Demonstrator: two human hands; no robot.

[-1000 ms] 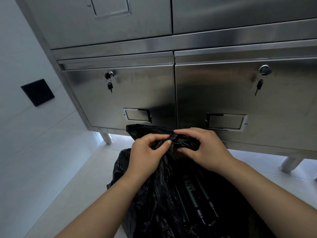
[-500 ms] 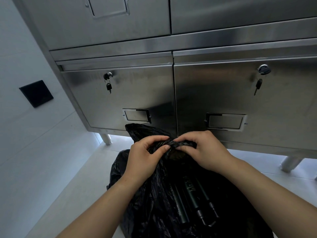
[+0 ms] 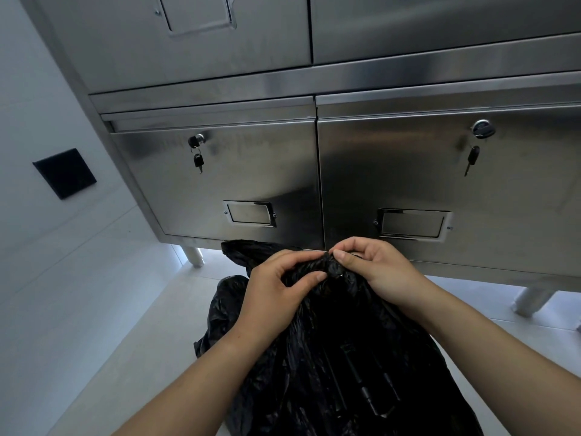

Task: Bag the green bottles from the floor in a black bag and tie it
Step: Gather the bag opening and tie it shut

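Pinching black bag [image 3: 314,372] neck w/ left hand [image 3: 276,292] + right hand [image 3: 379,270], steel cabinet [image 3: 251,171] just behind.

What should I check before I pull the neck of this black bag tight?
1. Left hand grips the twisted neck: ok.
2. Right hand pinches the neck from the other side: ok.
3. Bottles inside the black bag: long shapes show through the plastic, ok.
4. Knot closed: cannot tell, the fingers cover it.
5. No bottles left on the floor: none on the visible part, but the bag hides the rest, cannot tell.
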